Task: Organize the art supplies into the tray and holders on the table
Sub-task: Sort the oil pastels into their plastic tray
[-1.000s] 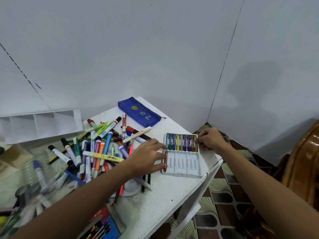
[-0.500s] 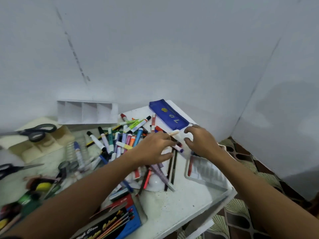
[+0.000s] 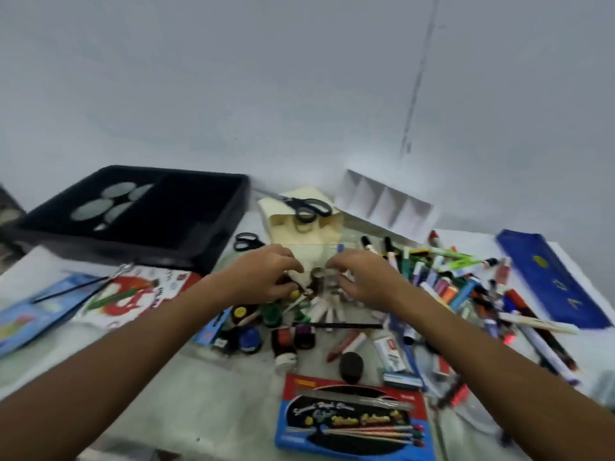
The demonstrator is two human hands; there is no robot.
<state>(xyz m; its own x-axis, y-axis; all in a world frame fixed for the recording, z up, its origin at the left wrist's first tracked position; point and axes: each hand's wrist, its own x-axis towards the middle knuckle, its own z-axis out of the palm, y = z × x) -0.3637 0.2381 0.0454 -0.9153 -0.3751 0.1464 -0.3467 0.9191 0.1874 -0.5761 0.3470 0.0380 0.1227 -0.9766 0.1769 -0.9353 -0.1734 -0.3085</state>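
Art supplies (image 3: 332, 314) heaped mid-bench; your hands, left (image 3: 266, 277) and right (image 3: 362, 277), curl over small jars (image 3: 317, 277), grip unclear in blur. Careless reach could topple jars, roll markers (image 3: 442, 281) off bench edge

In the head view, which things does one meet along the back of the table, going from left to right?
Black tray → cream holder with black scissors on it → white divided holder → blue pencil case.
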